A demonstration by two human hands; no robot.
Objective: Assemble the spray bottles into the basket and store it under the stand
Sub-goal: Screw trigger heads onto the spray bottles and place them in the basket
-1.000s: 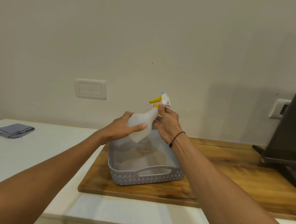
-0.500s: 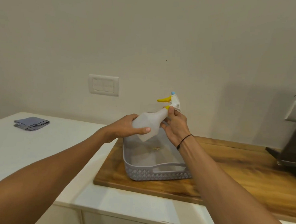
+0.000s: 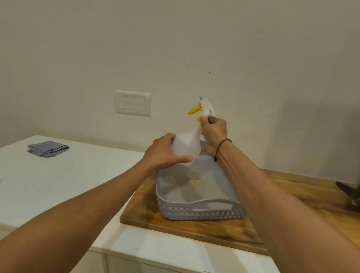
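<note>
Wooden board (image 3: 191, 231) on the white counter carries the grey basket (image 3: 200, 212), directly below my 2 hands. My left hand (image 3: 163, 154) wraps the spray bottle (image 3: 187, 146) body; my right hand (image 3: 213, 130) pinches its neck under the yellow trigger. Its long axis runs nearly upright, leaning right, base hovering over the basket's far end.

You will find no readable text, label, brand, number or sign anywhere here. The translucent white plastic spray bottle with the yellow trigger (image 3: 187, 146) you hold carries no legible print. The grey woven-pattern plastic basket (image 3: 200, 212) and the cream wall switch plate (image 3: 132, 103) are likewise blank.
</note>
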